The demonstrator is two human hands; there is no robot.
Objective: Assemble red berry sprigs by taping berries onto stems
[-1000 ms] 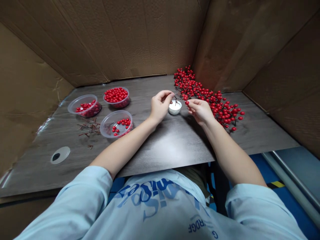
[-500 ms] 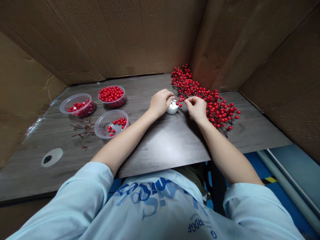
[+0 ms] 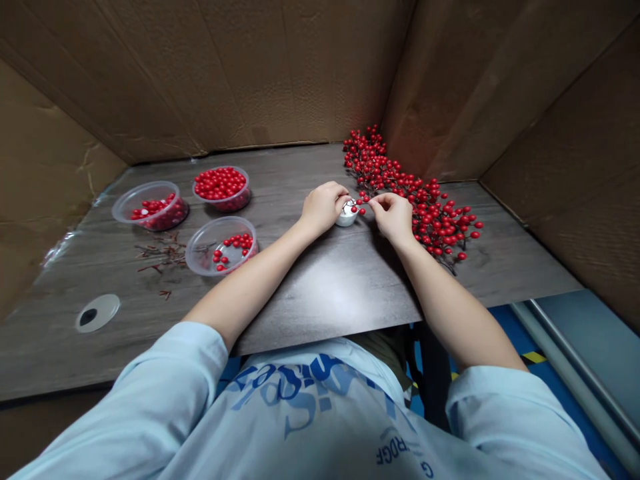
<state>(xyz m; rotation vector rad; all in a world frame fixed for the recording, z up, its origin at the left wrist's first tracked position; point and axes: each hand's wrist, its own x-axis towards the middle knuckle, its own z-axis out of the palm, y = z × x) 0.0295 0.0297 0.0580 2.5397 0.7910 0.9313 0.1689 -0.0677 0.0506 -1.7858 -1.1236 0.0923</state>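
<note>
My left hand [image 3: 321, 207] is curled over a small white round cup [image 3: 347, 215] on the dark table, fingers pinched at a thin twig above it. My right hand [image 3: 396, 215] is closed in a pinch just right of the cup, holding a small sprig with red berries [image 3: 358, 209] between the two hands. Directly behind and to the right of my right hand lies a long pile of red berry branches [image 3: 430, 213].
Three clear plastic tubs stand at the left: a far one full of red berries [image 3: 221, 186], a far-left one [image 3: 150, 205] and a near one [image 3: 221, 245] each with a few. Bare twigs [image 3: 160, 257] lie between them. Cardboard walls enclose the table. A round hole cover [image 3: 97, 312] sits near left.
Both hands have come together over the white cup; the left hand lowered onto it and the right hand moved left with the berry sprig.
</note>
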